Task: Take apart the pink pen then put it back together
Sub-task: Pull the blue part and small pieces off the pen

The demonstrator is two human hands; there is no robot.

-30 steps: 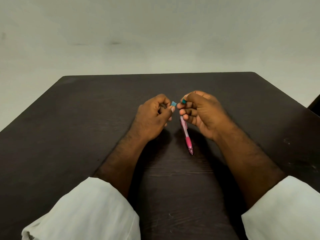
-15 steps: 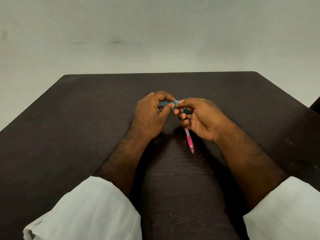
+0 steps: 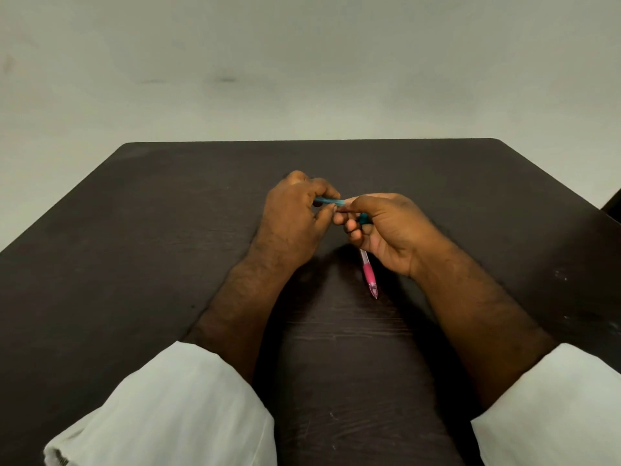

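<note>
The pink pen (image 3: pixel 368 274) lies on the dark table (image 3: pixel 168 250), tip pointing toward me, its upper end hidden under my right hand (image 3: pixel 391 232). It looks whole as far as it shows. My left hand (image 3: pixel 294 218) grips a light blue pen barrel (image 3: pixel 331 200) held level above the table. My right thumb and forefinger pinch at the barrel's right end, and a small teal piece (image 3: pixel 364 218) sits tucked in the right hand's curled fingers. A thin dark rod shows between the fingertips; what it is cannot be told.
The table's far edge (image 3: pixel 309 140) meets a plain pale wall. Both of my forearms, in white sleeves (image 3: pixel 174 408), rest on the table. A dark object (image 3: pixel 613 206) shows at the right frame edge.
My hands were a little apart one second ago and have closed together. More of the blue barrel now shows out of my left hand. The pink pen has not moved.
</note>
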